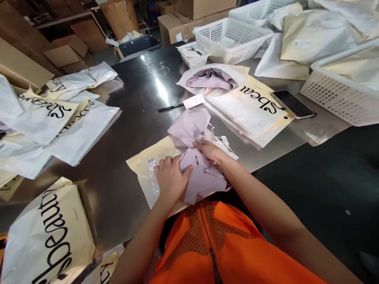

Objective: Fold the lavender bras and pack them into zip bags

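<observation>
Lilac garment [204, 177] at near edge of metal table [133, 112], right by person's orange vest [183, 244]; crumpled, part folded, lying over cream-and-clear bag [140, 157] w/ barcode; L hand [171, 175] at garment's left side, thumb on cloth, fingers bent over bag side, can't tell if gripping; R hand [210, 152] grasping a bunch of the cloth, thumb on top, other fingers mostly hidden; pale pink card [194, 101] just past garment, against blk pen [171, 108]; farther R, open bag w/ second lilac garment [211, 79], next to stack of printed bags [251, 118]; phone [293, 103] at stack's R edge; white basket [237, 55] beyond; more printed bags piled far L; cardboard boxes in bkgd.
</observation>
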The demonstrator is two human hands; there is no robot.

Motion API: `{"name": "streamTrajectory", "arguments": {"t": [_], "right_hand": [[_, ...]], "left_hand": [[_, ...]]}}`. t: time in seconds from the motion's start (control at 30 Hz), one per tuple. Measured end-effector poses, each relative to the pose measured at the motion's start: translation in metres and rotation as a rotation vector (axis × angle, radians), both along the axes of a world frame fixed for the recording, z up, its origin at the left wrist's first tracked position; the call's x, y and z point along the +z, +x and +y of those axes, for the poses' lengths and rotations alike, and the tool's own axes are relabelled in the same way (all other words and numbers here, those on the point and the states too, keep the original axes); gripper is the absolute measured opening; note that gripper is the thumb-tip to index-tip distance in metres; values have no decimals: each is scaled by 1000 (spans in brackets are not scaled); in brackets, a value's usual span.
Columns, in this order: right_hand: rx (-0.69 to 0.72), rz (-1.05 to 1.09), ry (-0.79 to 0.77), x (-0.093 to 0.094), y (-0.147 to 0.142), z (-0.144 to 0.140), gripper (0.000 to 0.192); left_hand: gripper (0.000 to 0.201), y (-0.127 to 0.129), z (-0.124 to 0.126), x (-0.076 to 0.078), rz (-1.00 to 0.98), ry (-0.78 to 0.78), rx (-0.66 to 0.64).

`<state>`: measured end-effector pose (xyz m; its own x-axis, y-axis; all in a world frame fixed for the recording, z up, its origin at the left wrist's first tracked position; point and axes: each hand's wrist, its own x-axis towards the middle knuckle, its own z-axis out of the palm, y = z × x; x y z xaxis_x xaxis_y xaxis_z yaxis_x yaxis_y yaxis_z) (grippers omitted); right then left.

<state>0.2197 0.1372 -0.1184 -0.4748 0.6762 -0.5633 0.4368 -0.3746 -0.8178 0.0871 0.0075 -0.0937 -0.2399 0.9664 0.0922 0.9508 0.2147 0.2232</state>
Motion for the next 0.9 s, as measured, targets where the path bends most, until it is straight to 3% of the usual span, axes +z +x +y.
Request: {"name": "streamTrajectory", "arguments": {"t": [0.13,0.2,0.33,0.4,0.53,0.6,0.67,0.77,0.9], "right_hand": [[-144,-4,-14,10,-2,-8,29],[-195,26,-23,16,-4,-11,21],[-262,119,-47,19,-7,-14,12],[-273,162,-56,16,-7,-14,12],[-293,221,-65,7,-5,-12,15],[-291,267,-77,3,-5,-12,15],[-284,317,-93,-1,-6,-11,18],[-280,379,-112,-3,-8,-12,26],[-280,403,-163,2,-8,-13,27]], "left_hand": [[26,3,1,0,92,105,-61],[26,2,2,0,-15,86,-58],[45,-6,14,4,-297,-77,21],[39,-10,20,7,-367,-139,40],[11,-17,18,17,-425,-53,-41],[15,-21,15,26,-503,-67,-106],[22,-24,18,36,-727,-104,-148],[28,-26,40,40,-1041,-53,-100],[26,-23,81,19,-1030,-13,27]]}}
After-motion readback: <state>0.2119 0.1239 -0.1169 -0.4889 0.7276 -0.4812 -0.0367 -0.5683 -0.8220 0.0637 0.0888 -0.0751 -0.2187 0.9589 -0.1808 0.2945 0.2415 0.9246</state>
